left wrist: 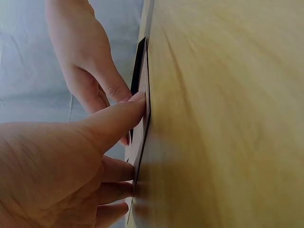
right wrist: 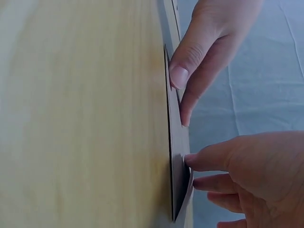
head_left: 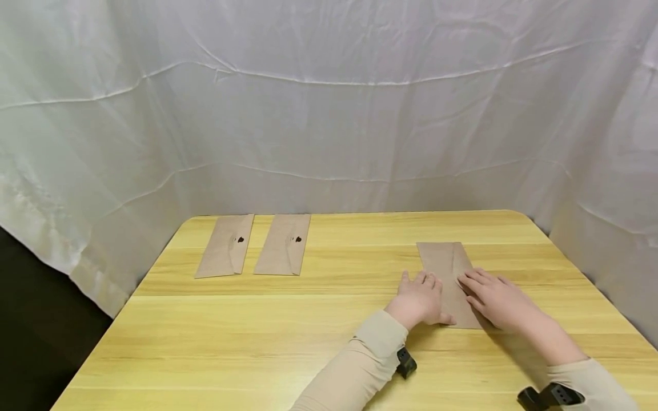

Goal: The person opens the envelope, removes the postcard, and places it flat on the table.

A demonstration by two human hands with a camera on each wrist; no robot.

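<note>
- Left hand (head_left: pixel 418 298): spread, resting on the kraft-paper envelope (head_left: pixel 451 285); flat, steady pressure should serve best.
- Right hand (head_left: pixel 498 299): thumb and fingertip pinch the flap (right wrist: pixel 188 194); ease it gently, avoiding creases.
- Envelope: on the counter (head_left: pixel 205 325), between both hands.

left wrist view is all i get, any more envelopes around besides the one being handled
Observer: Yes, the head view shows a far-left envelope and a second envelope beside it.
Operator: any marking on those two
Observer: Each bears a small dark mark.
Operator: right fingertips are partly hidden for me, what are they at
Observer: In the right wrist view, the right hand has its thumb and index finger at a raised flap of the handled envelope.
</note>
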